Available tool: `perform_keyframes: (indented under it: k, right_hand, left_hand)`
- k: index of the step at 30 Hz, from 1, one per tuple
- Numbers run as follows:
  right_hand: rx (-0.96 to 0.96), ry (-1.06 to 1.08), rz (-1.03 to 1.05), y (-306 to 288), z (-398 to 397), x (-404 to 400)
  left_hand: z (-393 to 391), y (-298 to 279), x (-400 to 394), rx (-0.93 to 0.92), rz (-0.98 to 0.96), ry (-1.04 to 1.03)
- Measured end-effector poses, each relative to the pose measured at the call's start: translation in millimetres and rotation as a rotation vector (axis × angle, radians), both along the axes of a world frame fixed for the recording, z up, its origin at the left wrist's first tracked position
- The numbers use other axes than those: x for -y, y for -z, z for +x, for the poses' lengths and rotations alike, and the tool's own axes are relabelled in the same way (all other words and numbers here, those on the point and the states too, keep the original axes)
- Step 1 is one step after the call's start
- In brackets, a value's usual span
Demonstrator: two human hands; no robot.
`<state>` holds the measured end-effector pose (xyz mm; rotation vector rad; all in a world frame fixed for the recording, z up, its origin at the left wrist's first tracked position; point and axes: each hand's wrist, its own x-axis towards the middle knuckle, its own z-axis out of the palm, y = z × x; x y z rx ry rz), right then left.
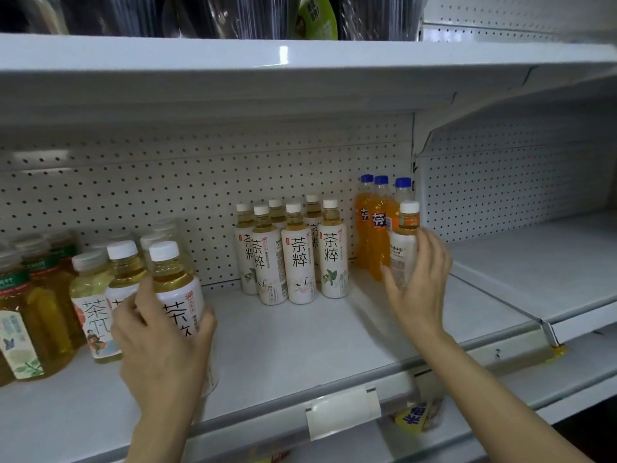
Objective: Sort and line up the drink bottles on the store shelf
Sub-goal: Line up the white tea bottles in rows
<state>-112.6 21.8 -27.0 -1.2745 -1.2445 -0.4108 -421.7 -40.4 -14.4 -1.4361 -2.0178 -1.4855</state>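
My left hand (160, 342) grips a white-labelled tea bottle (177, 295) with a white cap, at the front left of the white shelf (300, 342). My right hand (419, 289) holds another white-capped tea bottle (404, 242) upright, just in front of the orange soda bottles (375, 228) with blue caps. Between the hands, several matching white-labelled tea bottles (297, 255) stand grouped near the pegboard back. More white-capped tea bottles (96, 295) stand behind and left of my left hand.
Amber tea bottles with green labels (30, 315) crowd the far left. A pegboard wall (167, 182) backs the shelf, and an upper shelf (267, 61) hangs overhead. To the right lies a lower bare shelf section (534, 262). A blank price-tag holder (344, 411) sits on the front rail.
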Motion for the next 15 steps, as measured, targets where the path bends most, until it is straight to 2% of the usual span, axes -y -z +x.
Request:
perform_keyframes:
  k: [2,4,10,15]
  right_hand:
    - [0.100,-0.106,0.029,-3.0,-24.8,-2.8]
    - [0.141,-0.204,-0.076,-1.3,-47.4,-15.9]
    - [-0.183,-0.325,-0.524,-4.2,-66.8,-89.2]
    - [-0.374,-0.360,-0.535,-5.3,-67.0,-118.2]
  left_hand:
    - [-1.6,2.2,-1.0,0.003,0.002,0.018]
    - [-4.0,3.2,-1.6,0.018,0.002,0.041]
    - [-10.3,10.3,-1.6,-0.013,0.045,0.105]
    - [-15.5,13.6,0.1,-0.024,0.062,0.121]
